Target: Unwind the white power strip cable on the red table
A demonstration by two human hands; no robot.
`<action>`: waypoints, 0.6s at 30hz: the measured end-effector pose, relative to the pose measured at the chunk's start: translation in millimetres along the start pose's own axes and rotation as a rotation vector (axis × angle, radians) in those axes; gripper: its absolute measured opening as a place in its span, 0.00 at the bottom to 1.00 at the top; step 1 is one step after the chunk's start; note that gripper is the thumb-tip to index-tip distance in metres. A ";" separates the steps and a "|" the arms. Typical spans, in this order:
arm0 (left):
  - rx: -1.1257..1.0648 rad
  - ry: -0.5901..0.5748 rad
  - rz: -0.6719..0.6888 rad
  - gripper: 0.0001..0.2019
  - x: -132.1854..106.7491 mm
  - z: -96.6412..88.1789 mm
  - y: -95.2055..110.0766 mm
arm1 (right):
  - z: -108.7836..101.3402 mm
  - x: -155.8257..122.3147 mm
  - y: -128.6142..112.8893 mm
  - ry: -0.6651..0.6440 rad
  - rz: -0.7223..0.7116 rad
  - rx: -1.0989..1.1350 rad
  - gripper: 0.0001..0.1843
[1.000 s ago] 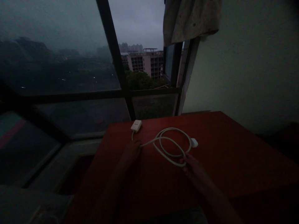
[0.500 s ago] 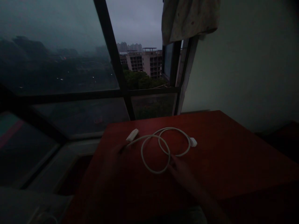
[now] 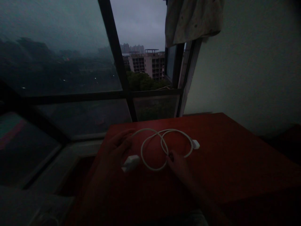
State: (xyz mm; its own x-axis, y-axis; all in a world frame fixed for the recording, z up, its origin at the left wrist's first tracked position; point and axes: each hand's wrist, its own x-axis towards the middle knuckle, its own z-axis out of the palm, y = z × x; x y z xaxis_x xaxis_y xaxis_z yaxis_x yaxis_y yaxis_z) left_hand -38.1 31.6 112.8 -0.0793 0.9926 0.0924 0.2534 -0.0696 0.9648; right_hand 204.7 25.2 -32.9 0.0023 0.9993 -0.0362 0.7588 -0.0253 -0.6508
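A white cable (image 3: 154, 147) lies in loops on a red table (image 3: 225, 157). One end carries a small white plug (image 3: 195, 144), the other a white block-shaped adapter (image 3: 130, 162). My left hand (image 3: 117, 147) grips the adapter end at the table's left side, fingers curled round it. My right hand (image 3: 177, 163) pinches the cable where the loops cross, near the front of the coil. The room is very dark, so the fingers show only dimly.
A large window (image 3: 70, 78) with dark frames stands behind the table, with buildings outside. A pale cloth (image 3: 192, 18) hangs at the top. A plain wall (image 3: 254, 69) rises to the right. A sill runs along the table's left edge.
My left hand has carried the adapter from the table's far edge toward me. The cable now forms one more loop. My right hand has shifted left along the coil.
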 end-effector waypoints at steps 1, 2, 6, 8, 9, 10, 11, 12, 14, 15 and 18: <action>-0.089 -0.017 -0.026 0.23 2.3 -0.4 0.5 | -1.7 -0.1 0.6 0.006 -0.006 0.006 0.09; -0.164 -0.032 -0.047 0.23 5.5 -0.8 -0.8 | -3.2 -0.2 1.1 0.016 -0.013 0.013 0.09; -0.301 -0.002 -0.098 0.21 27.7 -5.1 -29.6 | -4.7 0.5 2.6 0.062 -0.030 0.022 0.09; -0.278 0.062 -0.112 0.21 40.8 -10.1 -53.6 | -2.5 1.5 3.1 0.052 -0.023 0.024 0.09; -0.228 0.070 -0.125 0.20 46.6 -13.4 -65.6 | -0.9 1.9 3.2 0.044 -0.019 0.027 0.08; -0.159 0.069 -0.137 0.19 51.6 -17.1 -76.8 | 0.7 2.4 3.2 0.036 -0.020 0.028 0.09; -0.087 0.089 -0.132 0.19 55.5 -21.0 -86.8 | 2.3 2.7 2.9 0.030 -0.022 0.026 0.09; 0.004 0.094 -0.112 0.18 58.4 -25.0 -95.4 | 3.8 2.8 2.5 0.023 -0.029 0.020 0.09; 0.185 0.069 -0.056 0.17 61.8 -32.2 -109.1 | 5.9 2.8 0.9 0.010 -0.042 0.003 0.11; 0.262 0.049 -0.038 0.17 62.7 -35.3 -114.7 | 6.7 2.6 0.1 0.009 -0.042 0.000 0.12; 0.409 -0.022 -0.024 0.15 64.4 -40.7 -128.4 | 8.4 2.1 -1.5 0.023 -0.051 0.026 0.18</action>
State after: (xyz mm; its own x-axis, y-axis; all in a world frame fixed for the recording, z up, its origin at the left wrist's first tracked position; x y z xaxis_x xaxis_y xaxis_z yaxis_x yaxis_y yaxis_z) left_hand -115.1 100.3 4.8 -0.0703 0.9956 0.0617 0.6146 -0.0055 0.7888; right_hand 198.1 27.2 -38.3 -0.0205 0.9997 0.0144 0.7415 0.0248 -0.6705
